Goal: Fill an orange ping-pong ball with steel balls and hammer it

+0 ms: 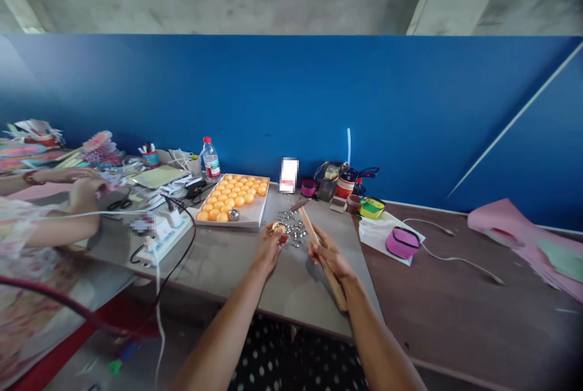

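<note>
My left hand [269,244] pinches a small orange ball [278,227] just above the grey table [237,263], beside a heap of several small shiny metal pieces [291,225]. My right hand [328,255] is closed round the wooden handle of a hammer [311,230], whose dark head points up and away over the metal pieces. Behind them a white tray [248,216] holds several orange balls and one silver ball [234,214].
At the left another person's arms [68,209] work near scissors [119,203], a power strip [159,233] and cables. A water bottle [211,160], small tubs and a pink pouch [402,241] stand behind and right. Pink paper sheets [523,233] lie far right.
</note>
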A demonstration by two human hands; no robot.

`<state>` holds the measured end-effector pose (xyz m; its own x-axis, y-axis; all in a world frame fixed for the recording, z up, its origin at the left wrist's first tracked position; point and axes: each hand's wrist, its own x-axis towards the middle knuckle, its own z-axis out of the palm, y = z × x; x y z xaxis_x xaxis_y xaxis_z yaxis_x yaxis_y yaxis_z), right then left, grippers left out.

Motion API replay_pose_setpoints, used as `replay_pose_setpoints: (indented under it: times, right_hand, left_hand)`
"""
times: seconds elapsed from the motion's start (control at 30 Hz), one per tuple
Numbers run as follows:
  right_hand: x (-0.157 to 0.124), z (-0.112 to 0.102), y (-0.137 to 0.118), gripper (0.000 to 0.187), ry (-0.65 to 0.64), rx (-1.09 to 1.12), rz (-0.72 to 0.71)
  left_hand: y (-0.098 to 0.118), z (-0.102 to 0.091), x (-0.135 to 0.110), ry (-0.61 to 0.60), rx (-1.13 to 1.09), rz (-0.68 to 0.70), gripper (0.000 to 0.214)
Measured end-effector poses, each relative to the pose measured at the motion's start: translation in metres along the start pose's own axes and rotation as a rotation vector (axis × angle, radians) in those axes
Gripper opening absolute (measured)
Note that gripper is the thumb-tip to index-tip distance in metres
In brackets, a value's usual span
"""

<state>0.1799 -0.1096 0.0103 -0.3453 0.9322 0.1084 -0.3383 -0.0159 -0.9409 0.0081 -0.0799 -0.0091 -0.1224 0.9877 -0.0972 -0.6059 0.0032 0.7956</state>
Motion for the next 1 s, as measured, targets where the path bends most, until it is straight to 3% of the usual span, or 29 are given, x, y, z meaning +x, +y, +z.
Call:
replay_pose_setpoints:
  times: [0.1,0.3,0.6,0.77,1.0]
  right_hand:
    - [0.002,0.002,0.002,0.075,-0.036,-0.014,0.025]
    - [0.002,0.001,0.005,0.032,0.04,0.026,0.014]
    - [0.001,-0.005,0.002,0.024,0.151,0.026,-0.126]
    - [0.005,-0.007,0.003,0.021,0.209,0.05,-0.132]
    - [-0.003,-0.007,-0.002,0.029,0.052,0.068,-0.062]
  left_hand:
    - [0.0,0.0,0.0,0.006,-0.001,-0.001,0.047]
    - [0.003,0.001,-0.002,0.008,0.006,-0.013,0.046]
    - [0.002,-0.001,-0.002,0.0,0.017,-0.018,0.046]
    - [-0.001,-0.003,0.0,-0.001,0.019,-0.019,0.046]
    - [-0.001,-0.003,0.0,-0.011,-0.002,-0.01,0.044]
